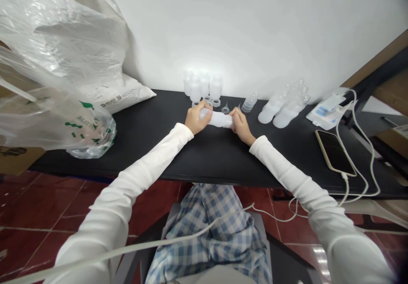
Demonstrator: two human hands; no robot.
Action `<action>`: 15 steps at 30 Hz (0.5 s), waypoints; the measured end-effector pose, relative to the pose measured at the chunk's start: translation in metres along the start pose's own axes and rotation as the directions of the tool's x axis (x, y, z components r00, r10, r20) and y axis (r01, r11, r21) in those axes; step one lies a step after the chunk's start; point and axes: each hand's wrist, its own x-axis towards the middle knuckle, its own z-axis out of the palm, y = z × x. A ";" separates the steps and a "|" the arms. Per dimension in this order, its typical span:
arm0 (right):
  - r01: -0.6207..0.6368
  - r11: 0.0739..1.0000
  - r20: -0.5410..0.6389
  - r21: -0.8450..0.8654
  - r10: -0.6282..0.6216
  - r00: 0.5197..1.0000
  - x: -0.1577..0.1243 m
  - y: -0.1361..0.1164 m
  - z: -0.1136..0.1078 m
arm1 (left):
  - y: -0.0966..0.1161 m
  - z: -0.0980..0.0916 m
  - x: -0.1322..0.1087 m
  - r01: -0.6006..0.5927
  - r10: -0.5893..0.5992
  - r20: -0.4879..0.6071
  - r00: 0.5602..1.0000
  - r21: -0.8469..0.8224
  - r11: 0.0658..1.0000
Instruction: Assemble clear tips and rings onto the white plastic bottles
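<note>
The whitish bottle (218, 119) is over the tabletop (197, 158), between the left hand (197, 119), which wraps one end, and the right hand (241, 125), which pinches the other end. Probably it is light, smooth and slightly soft, so best held around its body, without strong squeezing.

A cloudy white bottle (217, 119) is held sideways between both hands (196, 120), its clearer end toward the right

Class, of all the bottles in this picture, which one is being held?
The white bottle sideways between the left hand and right hand. The back bottles and the farther-right bottles rest on the table.
</note>
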 end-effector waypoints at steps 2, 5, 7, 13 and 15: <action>-0.182 0.976 0.102 0.121 0.170 0.980 0.002 -0.001 -0.001 | -0.002 0.000 -0.001 -0.106 0.105 0.010 0.994 0.079 0.991; -0.345 0.911 0.213 0.226 0.299 0.930 0.004 -0.006 -0.005 | -0.005 0.002 -0.003 -0.221 0.215 0.052 0.975 0.172 0.960; -0.388 0.884 0.247 0.262 0.328 0.912 0.005 -0.009 -0.006 | -0.006 0.001 -0.003 -0.268 0.255 0.086 0.963 0.215 0.939; -0.348 0.919 0.127 0.183 0.329 0.936 0.002 -0.005 0.000 | -0.003 -0.002 0.001 -0.145 0.140 0.042 0.989 0.142 0.979; -0.225 0.973 0.050 0.060 0.222 0.974 -0.001 -0.005 0.000 | -0.003 -0.001 0.003 -0.019 0.018 0.014 1.000 0.068 0.997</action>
